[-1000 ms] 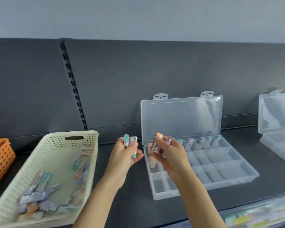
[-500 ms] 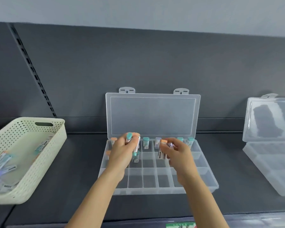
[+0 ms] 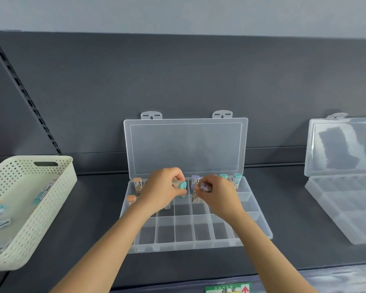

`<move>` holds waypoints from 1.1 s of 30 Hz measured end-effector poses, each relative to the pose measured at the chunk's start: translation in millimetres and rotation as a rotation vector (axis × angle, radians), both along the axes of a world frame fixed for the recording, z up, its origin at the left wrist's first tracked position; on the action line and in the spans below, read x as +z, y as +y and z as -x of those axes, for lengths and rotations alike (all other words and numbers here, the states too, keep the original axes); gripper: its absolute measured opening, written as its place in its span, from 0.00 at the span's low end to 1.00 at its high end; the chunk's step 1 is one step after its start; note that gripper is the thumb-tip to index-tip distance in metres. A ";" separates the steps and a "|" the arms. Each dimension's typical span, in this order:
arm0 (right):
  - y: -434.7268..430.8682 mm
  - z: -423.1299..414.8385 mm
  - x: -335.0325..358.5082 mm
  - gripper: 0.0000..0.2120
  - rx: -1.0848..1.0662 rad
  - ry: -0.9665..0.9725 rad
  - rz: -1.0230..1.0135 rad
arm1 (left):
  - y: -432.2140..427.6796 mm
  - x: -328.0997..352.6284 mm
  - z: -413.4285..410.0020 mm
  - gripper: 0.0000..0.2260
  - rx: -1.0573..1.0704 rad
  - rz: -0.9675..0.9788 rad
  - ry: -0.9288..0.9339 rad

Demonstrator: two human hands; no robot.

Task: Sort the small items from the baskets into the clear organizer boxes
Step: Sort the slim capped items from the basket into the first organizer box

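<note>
Both hands are held over the back rows of the open organizer box point(image 3: 199, 247) on the shelf point(image 3: 93, 208). A teal-capped item point(image 3: 181, 184) is gripped in the left hand point(image 3: 163, 188); a purple-capped item point(image 3: 204, 187) is pinched in the right hand point(image 3: 219, 196). Capped items are stood in the back-row compartments. The cream basket point(image 3: 40, 208), with items inside, is set to the left; a second box point(image 3: 347, 208) is set to the right.

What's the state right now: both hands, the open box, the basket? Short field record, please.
left hand: pinches teal-capped item above the box
right hand: holds purple-capped item
organizer box: lid up, capped items standing in back row
cream basket: left of box, items inside
second organizer: right, lid open
</note>
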State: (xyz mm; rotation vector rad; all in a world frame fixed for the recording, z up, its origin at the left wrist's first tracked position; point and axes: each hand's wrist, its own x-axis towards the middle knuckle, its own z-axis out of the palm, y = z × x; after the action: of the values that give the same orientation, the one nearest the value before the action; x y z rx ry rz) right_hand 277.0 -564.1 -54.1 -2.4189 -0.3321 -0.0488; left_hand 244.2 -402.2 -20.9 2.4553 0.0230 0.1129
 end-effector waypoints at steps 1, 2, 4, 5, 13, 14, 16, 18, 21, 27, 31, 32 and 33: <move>0.6 -0.7 -0.5 0.07 0.020 -0.020 0.077 | 0.3 -1.3 -1.9 0.07 -0.017 -0.015 0.004; 1.1 -1.2 -0.5 0.08 0.040 -0.032 0.138 | 0.8 -2.3 -3.9 0.07 -0.028 -0.022 0.005; 2.1 -1.9 0.6 0.11 0.082 -0.036 0.201 | 1.4 -2.9 -6.9 0.07 -0.046 -0.043 -0.005; 2.8 -2.2 1.2 0.12 0.101 -0.034 0.218 | 1.5 -3.5 -7.3 0.08 -0.059 -0.053 -0.008; 3.9 -2.9 -1.5 0.08 0.129 -0.048 0.278 | 1.1 -20.8 -5.8 0.07 -0.039 -0.215 -0.011; 3.6 -3.1 -2.1 0.08 0.132 -0.050 0.280 | 0.0 -21.9 -5.9 0.07 -0.037 -0.246 -0.017; 2.0 -3.4 -3.5 0.08 0.129 -0.055 0.283 | -3.4 -23.4 -4.8 0.08 -0.047 -0.312 -0.016; -0.4 -2.8 -4.5 0.08 0.124 -0.062 0.282 | -5.1 -26.9 -3.8 0.09 -0.060 -0.360 -0.020; -4.6 -1.4 -4.6 0.07 0.131 -0.047 0.237 | -3.1 -32.6 -3.9 0.11 -0.087 -0.398 -0.042; -18.2 1.2 12.1 0.03 0.048 0.019 -0.063 | 1.9 -23.2 -1.6 0.25 -0.009 -0.246 -0.004; -37.9 4.5 25.8 0.05 -0.034 0.135 -0.346 | 2.8 -12.6 -0.6 0.13 -0.091 -0.042 -0.055; -42.6 4.5 28.2 0.05 -0.048 0.160 -0.389 | 0.7 -7.9 -0.5 0.08 -0.123 0.016 -0.050; -47.1 3.7 29.1 0.05 -0.060 0.174 -0.412 | -2.4 -3.3 -0.7 0.05 -0.155 0.057 -0.038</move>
State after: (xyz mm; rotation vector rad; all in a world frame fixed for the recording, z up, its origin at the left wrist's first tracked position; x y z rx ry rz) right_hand 273.3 -611.2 -25.0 -2.0075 -0.1514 0.0613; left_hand 244.9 -404.6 -24.2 2.3877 -0.1778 0.0895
